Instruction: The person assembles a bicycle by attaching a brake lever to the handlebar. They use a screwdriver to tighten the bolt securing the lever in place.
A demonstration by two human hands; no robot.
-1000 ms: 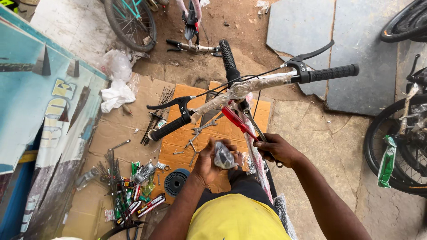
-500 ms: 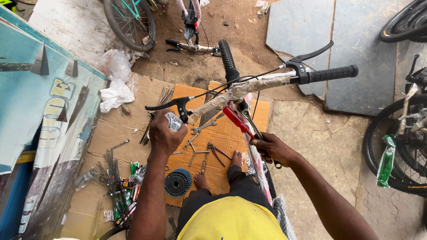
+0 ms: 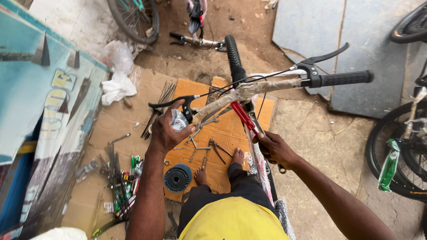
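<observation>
Hands work at a bicycle seen from above: the left hand (image 3: 165, 132) is closed around a crumpled wad of clear plastic wrap (image 3: 178, 120), held just beside the left brake lever (image 3: 171, 102), while the right hand (image 3: 275, 149) curls shut around the wrapped frame tube (image 3: 258, 155) below the red stem (image 3: 243, 116). Whether the right hand also holds a tool is hard to tell; a small metal loop shows under it. The handlebar (image 3: 249, 91) is bound in tan paper and film, its right end tipped with a ribbed black rubber grip (image 3: 346, 78). Under the bike lies an orange embossed mat (image 3: 222, 133) on flattened cardboard, strewn with spanners, pliers (image 3: 218, 150) and a round black toothed part (image 3: 178, 178). A bare foot (image 3: 238, 156) rests on the mat. Thin metal spokes (image 3: 160, 106) fan out by its edge. White plastic bags (image 3: 116, 86) lie crumpled near a painted blue board (image 3: 40, 89). Other bicycle wheels are cut off at the frame's edges.
</observation>
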